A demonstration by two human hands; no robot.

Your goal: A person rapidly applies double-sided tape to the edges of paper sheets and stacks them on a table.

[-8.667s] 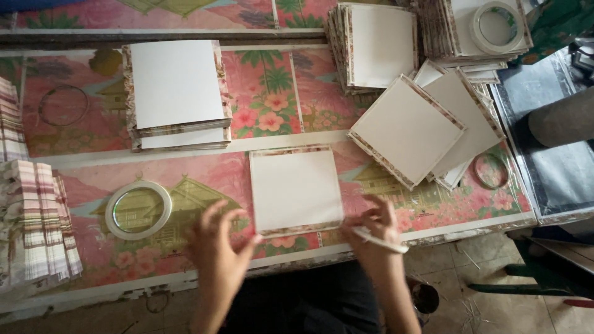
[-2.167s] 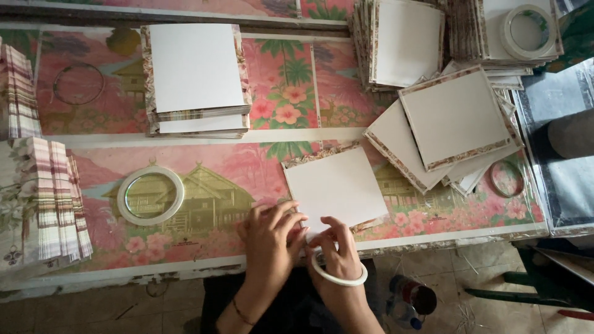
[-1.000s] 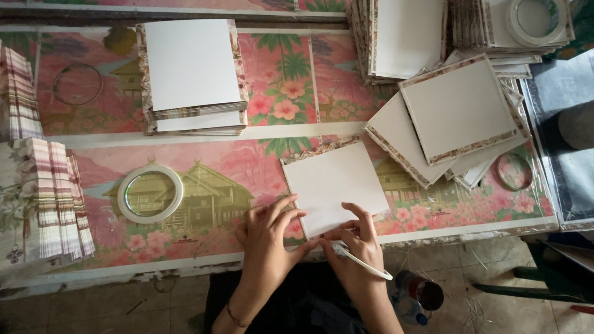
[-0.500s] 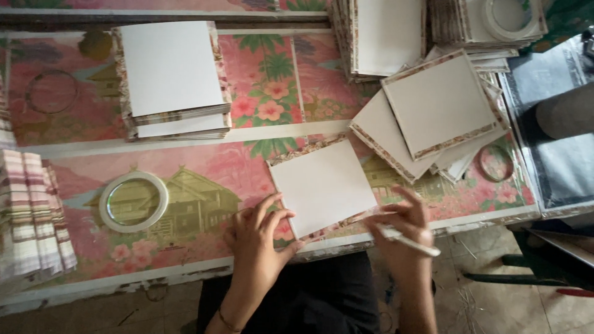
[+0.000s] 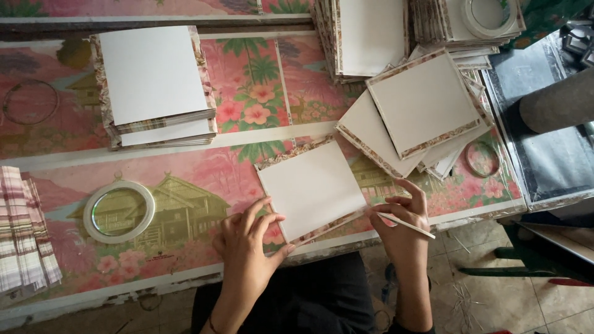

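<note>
Looking down from a head-worn camera, a person sits at a bench covered in pink floral and house-patterned sheeting, with a white square card lying flat near the front edge, slightly rotated, its patterned border showing along the edges. The left hand rests just beside the card's lower left corner, fingers spread and loosely open, thumb tip touching the card edge, seemingly to steady it. The right hand sits at the card's lower right corner, fingers closed around a thin pale stick that lies across them, its near end close to the card edge. A ring of tape lies to the left, within reach. A neat stack of finished cards sits behind it, and a looser fanned pile sits to the right, near the right hand. Striped strips are stacked at the far left edge.
</note>
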